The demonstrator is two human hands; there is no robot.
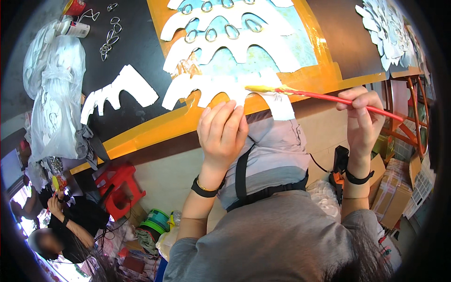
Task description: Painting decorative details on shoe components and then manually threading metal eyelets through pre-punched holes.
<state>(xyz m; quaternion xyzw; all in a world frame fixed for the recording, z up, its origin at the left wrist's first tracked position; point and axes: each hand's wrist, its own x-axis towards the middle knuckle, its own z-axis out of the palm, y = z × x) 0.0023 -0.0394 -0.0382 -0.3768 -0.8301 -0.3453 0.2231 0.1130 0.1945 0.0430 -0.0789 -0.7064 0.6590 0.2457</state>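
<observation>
A white scalloped cut-out piece (213,84) lies at the table's near edge, one end hanging over it. The fingers of my left hand (221,131) lie stretched out on its lower edge, holding nothing. My right hand (364,117) grips the red handle of a thin brush (324,96). The brush's yellow-coated tip touches the piece's right part. Behind it are further white scalloped pieces (225,44), with oval metal rings (232,31) lying at them. Another white scalloped piece (134,88) rests apart on the dark table to the left.
Loose metal rings (112,37) lie at the table's far left, near a plastic bag (58,94). Orange tape (145,134) borders the work surface. A pile of white pieces (387,33) sits far right. Below are a red stool (120,185), cardboard boxes (392,192) and another person (77,230).
</observation>
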